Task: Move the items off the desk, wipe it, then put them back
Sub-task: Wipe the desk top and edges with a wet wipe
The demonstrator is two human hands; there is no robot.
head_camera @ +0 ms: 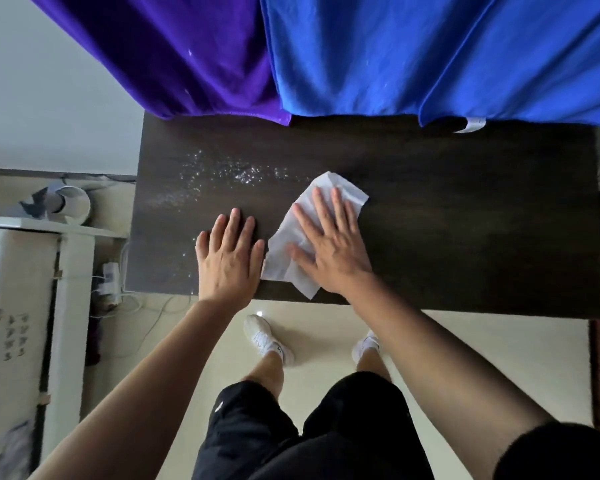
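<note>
A dark wooden desk point(465, 220) fills the middle of the head view. My right hand point(329, 244) lies flat with straight fingers on a white wipe point(281, 258), pressing it onto the desk near the front edge. Just left of the wipe, my left hand point(229, 258) rests flat on the bare desk, fingers straight. Shiny wet droplets point(222, 174) speckle the desk's left half beyond my left hand. No other items stand on the desk.
A purple cloth point(174, 53) and a blue cloth point(430, 53) hang over the desk's far edge. To the left stand a white unit point(18, 306), a white cup-like object point(71, 202) and a power strip with cables point(110, 278) on the floor.
</note>
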